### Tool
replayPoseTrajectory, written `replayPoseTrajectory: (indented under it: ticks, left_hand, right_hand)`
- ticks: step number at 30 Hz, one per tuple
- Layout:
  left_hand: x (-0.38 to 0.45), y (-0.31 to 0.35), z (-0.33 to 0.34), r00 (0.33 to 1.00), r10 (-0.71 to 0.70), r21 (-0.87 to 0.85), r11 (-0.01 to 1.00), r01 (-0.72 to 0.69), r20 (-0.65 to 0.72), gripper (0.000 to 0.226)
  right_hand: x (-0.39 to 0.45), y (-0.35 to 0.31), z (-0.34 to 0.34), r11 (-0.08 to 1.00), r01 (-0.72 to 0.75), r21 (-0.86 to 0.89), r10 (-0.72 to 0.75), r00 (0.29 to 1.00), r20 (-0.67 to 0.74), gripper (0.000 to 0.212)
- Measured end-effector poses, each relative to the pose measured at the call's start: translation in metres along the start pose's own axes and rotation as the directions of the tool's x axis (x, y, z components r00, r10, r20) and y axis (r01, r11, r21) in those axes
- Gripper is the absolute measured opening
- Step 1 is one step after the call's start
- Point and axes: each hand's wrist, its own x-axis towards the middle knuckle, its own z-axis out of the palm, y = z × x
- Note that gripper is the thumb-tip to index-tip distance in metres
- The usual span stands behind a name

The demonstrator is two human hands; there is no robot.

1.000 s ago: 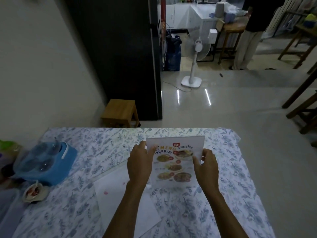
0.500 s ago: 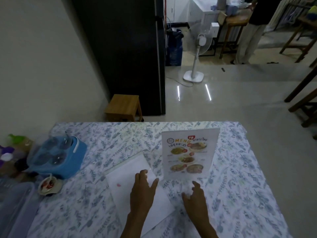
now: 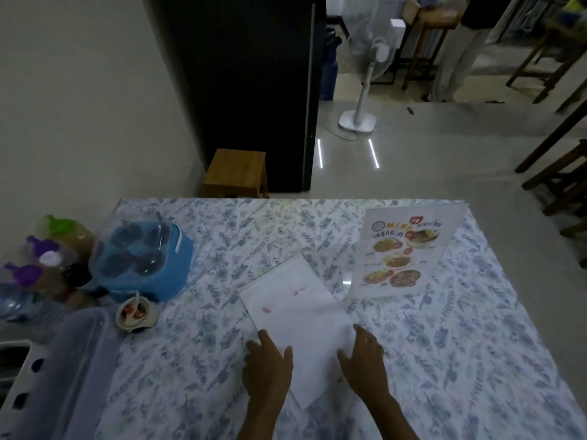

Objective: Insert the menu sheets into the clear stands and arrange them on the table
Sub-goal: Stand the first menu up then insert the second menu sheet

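Paper sheets [image 3: 295, 315], white, blank side up with faint red show-through: a thin pile lying flat near the middle of the worktop [image 3: 476, 360], corner toward me. I can make out at least two layers at the far edge; the exact count I cannot tell. Judged light, limp and easily creased; likely to slide on the cloth. Best taken at the near edges, one edge per hand, top sheet peeled off by a corner.

My left hand [image 3: 268, 368] rests on the near-left edge of the pile, fingers spread and flat, clamped on nothing. My right hand [image 3: 365, 360] sits at the near-right edge, fingers loosely apart, touching or just beside the paper; also holding nothing.

Clear stand [image 3: 403, 252], one, already filled with a printed menu, upright with a slight lean, at the far right of the worktop, well apart from the pile. Judged stiff, smooth, perhaps slippery; take by the side edges. No empty stand is in view.

Other items, left side: blue glass caddy [image 3: 143, 258], one; small dish [image 3: 136, 314], one; several capped bottles [image 3: 41, 265]; lidded plastic box [image 3: 63, 369], one.
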Motion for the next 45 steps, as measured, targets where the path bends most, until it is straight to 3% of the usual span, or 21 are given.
replayPoseTrajectory:
  ticks: [3,11,14,16,19,23,28,32,33,36,41,45]
  left_hand:
    - [-0.001,-0.02,0.009,0.994,-0.004,-0.09,0.996,0.014,0.11,0.069]
    - [0.004,-0.033,-0.011,0.992,-0.018,-0.34,0.939,0.06,0.125,0.071]
    - [0.01,-0.039,-0.034,0.994,0.021,-0.386,0.922,0.021,0.105,0.07]
    - [0.012,-0.039,-0.056,0.993,0.058,-0.403,0.915,-0.011,0.103,0.066]
    - [0.014,-0.037,-0.096,0.988,0.148,-0.342,0.932,-0.121,0.053,0.025]
    - [0.016,-0.041,-0.137,0.965,0.261,-0.233,0.939,-0.254,0.001,0.031]
    - [0.016,-0.046,-0.167,0.925,0.379,-0.193,0.906,-0.376,-0.027,0.029]
    - [0.014,-0.041,-0.185,0.882,0.471,-0.259,0.851,-0.457,-0.01,0.006]
    - [0.015,-0.038,-0.188,0.871,0.49,-0.272,0.835,-0.478,-0.029,0.023]
    - [0.011,-0.024,-0.198,0.888,0.453,-0.342,0.824,-0.452,-0.083,0.047]
    - [0.014,0.002,-0.196,0.903,0.363,-0.402,0.81,-0.427,-0.23,0.037]
    - [0.031,0.01,-0.175,0.889,0.318,-0.422,0.793,-0.439,-0.329,0.03]
  right_hand:
    - [-0.008,-0.007,0.013,0.998,-0.067,-0.02,0.066,0.998,-0.012,0.064]
    - [-0.027,-0.027,0.007,0.966,-0.186,0.182,0.192,0.981,-0.012,0.041]
    - [-0.029,-0.031,-0.021,0.966,-0.128,0.225,0.134,0.991,-0.01,0.026]
    - [-0.029,-0.032,-0.047,0.965,-0.075,0.251,0.085,0.996,-0.028,0.029]
    - [-0.032,-0.036,-0.087,0.913,-0.006,0.408,0.017,1.0,-0.024,0.035]
    - [-0.037,-0.051,-0.124,0.887,0.136,0.442,-0.147,0.989,-0.01,0.039]
    - [-0.046,-0.069,-0.138,0.831,0.319,0.456,-0.282,0.948,-0.147,0.019]
    - [-0.046,-0.084,-0.148,0.8,0.361,0.48,-0.294,0.932,-0.21,0.013]
    - [-0.045,-0.088,-0.15,0.793,0.365,0.487,-0.293,0.93,-0.22,0.012]
    - [-0.037,-0.097,-0.154,0.808,0.396,0.436,-0.292,0.912,-0.288,0.005]
    - [-0.008,-0.108,-0.144,0.807,0.418,0.417,-0.289,0.896,-0.337,0.025]
    - [0.004,-0.126,-0.129,0.742,0.402,0.536,-0.232,0.904,-0.358,0.017]
